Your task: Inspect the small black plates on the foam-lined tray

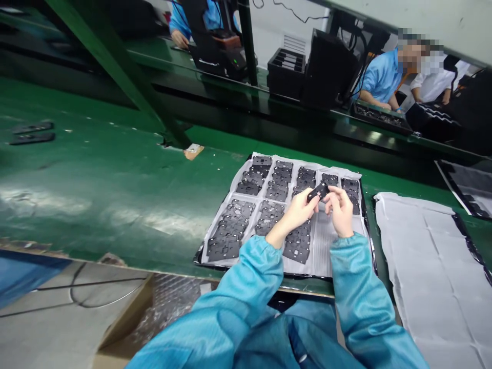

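My left hand grips a small flat black part with cutouts between thumb and fingers. At the part's right end, the curled fingers of my right hand pinch its edge. Both hands hover over a tray lined with white sheet, which is divided into two rows of compartments. Overlapping black plates of a similar look fill most compartments. Bare liner shows in the front compartments to the right. My hands and sleeves hide part of the tray's middle.
A second tray covered by a white sheet lies to the right, with another tray behind it. Two black strips rest far left on the green bench. A slanted green post rises behind. Co-workers sit across.
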Demonstrator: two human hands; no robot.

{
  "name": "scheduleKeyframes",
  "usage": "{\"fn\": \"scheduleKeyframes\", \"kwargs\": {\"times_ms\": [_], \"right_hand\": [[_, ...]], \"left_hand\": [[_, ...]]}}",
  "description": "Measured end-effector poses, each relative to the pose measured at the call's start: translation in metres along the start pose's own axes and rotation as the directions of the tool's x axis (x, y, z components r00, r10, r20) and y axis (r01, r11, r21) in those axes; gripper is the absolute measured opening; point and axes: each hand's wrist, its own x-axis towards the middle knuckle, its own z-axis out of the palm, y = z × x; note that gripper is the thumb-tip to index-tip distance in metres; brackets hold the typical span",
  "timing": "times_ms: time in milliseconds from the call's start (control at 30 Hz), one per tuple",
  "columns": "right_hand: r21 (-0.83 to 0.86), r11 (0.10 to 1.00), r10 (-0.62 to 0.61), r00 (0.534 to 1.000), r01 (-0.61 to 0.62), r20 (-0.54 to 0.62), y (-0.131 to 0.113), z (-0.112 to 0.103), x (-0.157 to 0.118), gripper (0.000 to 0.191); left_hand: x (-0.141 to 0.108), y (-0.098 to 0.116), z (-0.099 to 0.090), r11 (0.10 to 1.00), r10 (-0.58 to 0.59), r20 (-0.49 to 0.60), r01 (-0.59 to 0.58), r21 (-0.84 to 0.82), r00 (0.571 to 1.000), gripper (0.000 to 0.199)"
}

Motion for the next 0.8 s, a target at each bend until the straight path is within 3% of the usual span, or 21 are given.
{"fn": "scheduleKeyframes", "kwargs": {"times_ms": [133, 200, 333, 800], "right_hand": [[-0.144, 0.989, -0.064, 0.981, 0.038, -0.184, 0.004, 0.004, 0.000, 0.034], [-0.151, 0.988, -0.054, 0.986, 0.031, -0.155, 0.006, 0.002, 0.002, 0.034], [0.032, 0.999, 0.006, 0.996, -0.004, -0.084, 0.006, 0.001, 0.001, 0.029], [-0.051, 0.997, -0.065, 0.961, 0.053, -0.268, 0.006, 0.006, -0.001, 0.025]], "left_hand": [[-0.003, 0.003, 0.001, 0.989, 0.057, 0.053, -0.064, 0.137, 0.997, 0.021], [-0.003, 0.005, 0.000, 0.985, 0.059, 0.071, -0.070, 0.161, 0.996, 0.022], [-0.004, 0.008, -0.001, 0.977, 0.049, 0.090, -0.066, 0.204, 0.995, 0.023], [-0.006, 0.009, 0.003, 0.955, 0.084, 0.055, -0.097, 0.282, 0.995, 0.014]]}}
